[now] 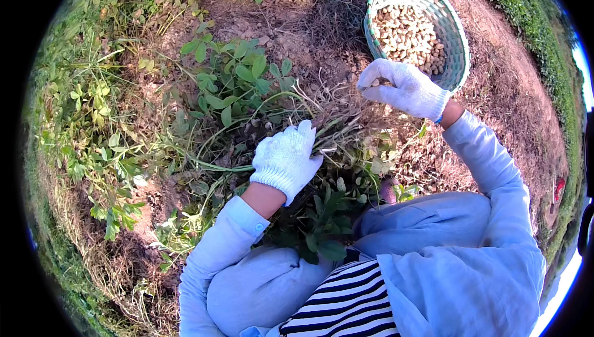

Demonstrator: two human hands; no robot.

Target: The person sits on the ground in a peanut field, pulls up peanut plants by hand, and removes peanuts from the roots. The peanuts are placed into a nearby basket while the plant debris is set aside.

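Observation:
My left hand (287, 158), in a white knitted glove, is closed around the stems of pulled peanut plants (336, 128). Their pale roots fan out to the right of my fingers, and green leaves trail beneath my wrist. In a matching glove, my right hand (401, 87) pinches a small tan piece (381, 82), which looks like a peanut pod, mostly covered by the fingers. That hand is just in front of the near rim of a green and white woven basket (457, 70). Many peanut pods (406, 33) lie in the basket, which leans toward me.
Leafy peanut plants (241, 72) lie in front of my left hand, with more greenery (93, 119) along the left. Dry soil (287, 35) and withered stalks surround the basket. My bent knees (427, 218) are close below my hands. Something red (559, 188) lies far right.

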